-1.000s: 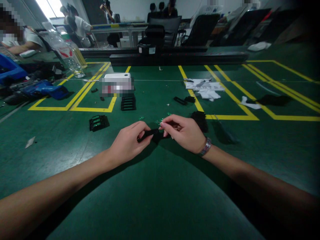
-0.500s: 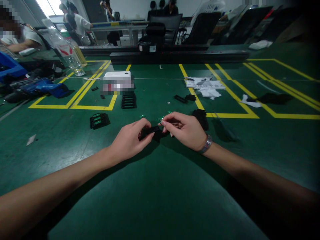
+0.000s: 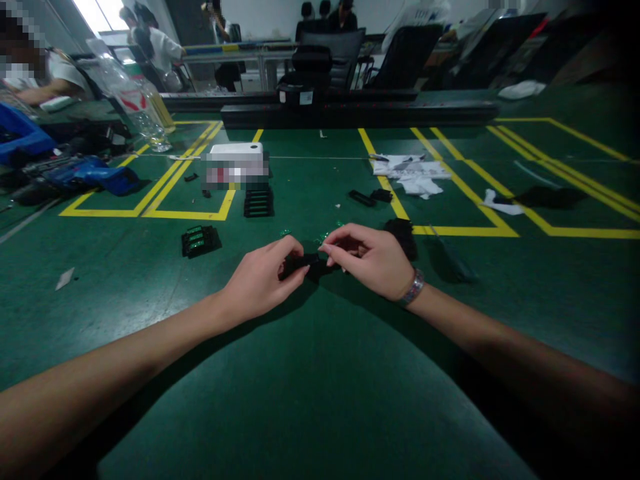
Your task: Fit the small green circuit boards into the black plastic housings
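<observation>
My left grip [image 3: 263, 277] was closed on a small black part [image 3: 306, 261], pinched between the thumb and the fingers, and my right grip [image 3: 367, 260] had its fingertips drawn together beside the part's free end, though I could not tell whether they held something. I judged that the left should be steady and the right light and exact, without brushing the small green pieces [image 3: 323, 237] just beyond its fingertips.

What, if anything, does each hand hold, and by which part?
Left hand: a black piece, by its left end. Right hand: fingers pinched near the other end; any hold unclear.
</observation>
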Available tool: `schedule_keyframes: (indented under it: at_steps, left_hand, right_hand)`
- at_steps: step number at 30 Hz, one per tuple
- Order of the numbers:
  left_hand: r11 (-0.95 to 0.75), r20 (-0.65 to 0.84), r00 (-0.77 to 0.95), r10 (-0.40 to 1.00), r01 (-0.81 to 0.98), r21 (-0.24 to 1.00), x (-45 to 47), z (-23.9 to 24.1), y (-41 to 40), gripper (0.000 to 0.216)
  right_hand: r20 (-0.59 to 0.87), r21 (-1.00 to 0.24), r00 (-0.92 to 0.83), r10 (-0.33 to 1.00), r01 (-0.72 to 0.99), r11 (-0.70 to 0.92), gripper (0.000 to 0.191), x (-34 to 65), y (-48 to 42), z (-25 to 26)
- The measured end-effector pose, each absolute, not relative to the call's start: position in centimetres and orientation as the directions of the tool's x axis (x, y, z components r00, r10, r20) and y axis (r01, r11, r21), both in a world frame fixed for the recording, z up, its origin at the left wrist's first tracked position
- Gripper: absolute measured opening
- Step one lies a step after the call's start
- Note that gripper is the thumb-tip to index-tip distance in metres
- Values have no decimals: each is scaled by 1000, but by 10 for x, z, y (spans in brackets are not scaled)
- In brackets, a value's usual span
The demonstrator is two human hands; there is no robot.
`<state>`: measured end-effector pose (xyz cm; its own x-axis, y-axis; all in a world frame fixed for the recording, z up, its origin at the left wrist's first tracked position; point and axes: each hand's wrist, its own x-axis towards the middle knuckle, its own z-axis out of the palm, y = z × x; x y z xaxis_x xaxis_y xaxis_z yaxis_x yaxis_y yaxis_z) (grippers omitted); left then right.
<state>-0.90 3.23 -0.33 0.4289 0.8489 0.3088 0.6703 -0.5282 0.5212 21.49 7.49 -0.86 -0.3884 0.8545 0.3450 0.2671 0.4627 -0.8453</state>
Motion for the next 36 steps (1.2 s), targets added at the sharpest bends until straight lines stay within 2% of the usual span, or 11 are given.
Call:
schedule_keyframes:
  at_steps: [23, 36]
  left_hand:
    - [-542, 323, 435, 840, 660, 520, -9, -4, 33, 12]
    - [-548, 328, 439, 837, 659, 515, -9, -5, 33, 12]
  right_hand:
    - [386, -784, -414, 825, 325, 530, 18, 217, 77, -11]
    - [449, -708, -438, 779, 357, 609, 13, 218, 76, -8]
